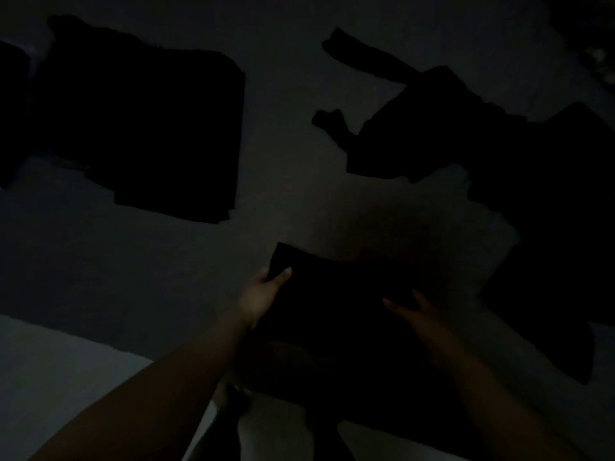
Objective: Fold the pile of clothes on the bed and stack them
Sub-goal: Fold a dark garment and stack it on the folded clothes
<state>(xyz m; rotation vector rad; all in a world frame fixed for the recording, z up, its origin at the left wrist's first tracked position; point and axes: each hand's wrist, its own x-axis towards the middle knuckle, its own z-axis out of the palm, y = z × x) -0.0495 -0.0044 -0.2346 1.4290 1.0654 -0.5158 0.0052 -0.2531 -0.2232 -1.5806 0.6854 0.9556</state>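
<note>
Head view: my left hand pinches the dark garment's corner. My right hand lies flat, fingers straight, on it. I'd fold slowly, edges aligned.

A dim bedroom: dark clothes strewn over a bed.

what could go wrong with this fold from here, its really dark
1. The left hand pinches one corner of the dark garment while the right hand only rests on it with straight fingers, so the fold may skew.
2. In this dim light, the unfolded dark clothes pile lies close by and could get snagged.
</note>
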